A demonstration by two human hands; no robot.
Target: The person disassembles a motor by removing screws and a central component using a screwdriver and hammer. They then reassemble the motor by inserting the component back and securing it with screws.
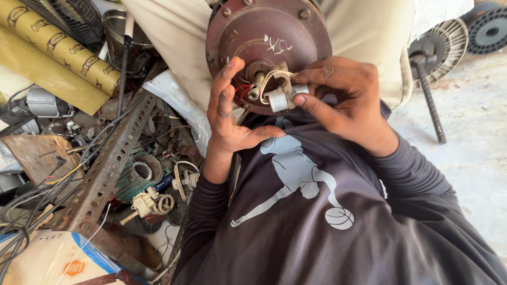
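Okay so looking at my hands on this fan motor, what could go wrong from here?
The thin white and red wires by the shaft could snap if the right hand tugs the small grey cylindrical capacitor. The round maroon metal motor housing, steadied only by the left hand, might slip into the lap.

Packaging only: two long yellow-gold wrapped rolls (58,45) lie at a slant, well up and away from the left hand (229,113), patterned with repeated dark oval emblems along their length. Cardboard box (50,261) sits far below the left hand, at the bottom corner: pale buff face, blue edge stripe, orange hexagon-like badge (74,267) with white print. A white thread or wire crosses its top. Chalk-white handwritten mark (278,43) on the round maroon motor housing (232,31), just above both hands, nearer the right hand (346,103). No screens or signs in view.
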